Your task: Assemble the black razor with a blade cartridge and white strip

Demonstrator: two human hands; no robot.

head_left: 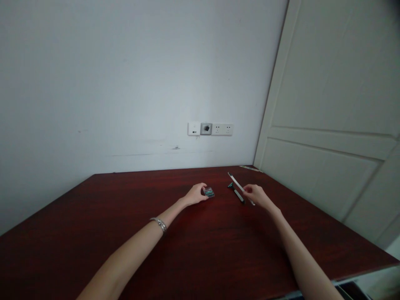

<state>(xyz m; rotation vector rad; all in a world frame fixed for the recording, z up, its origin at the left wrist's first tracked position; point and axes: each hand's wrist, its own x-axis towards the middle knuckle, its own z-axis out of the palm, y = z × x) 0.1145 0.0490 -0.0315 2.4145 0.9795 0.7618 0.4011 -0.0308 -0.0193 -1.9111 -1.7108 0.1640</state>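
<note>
On the dark red tabletop (187, 250), my left hand (195, 194) grips the left side of a small clear case (209, 192) with teal parts inside. The case appears to rest on the table. My right hand (255, 194) is closed in a pinch on a long, thin white stick (236, 182) with a dark tip at its far end. Just left of that stick lies a razor (238, 196), its teal-and-black head pointing away from me and its handle pale with a dark end. I cannot tell what exact kind the white stick is.
A pale wall with sockets (222, 129) and a dark-centred switch plate (206, 128) rises behind the table. A white panelled door (325, 137) stands along the right. A flat pale strip (251, 168) lies at the far right corner.
</note>
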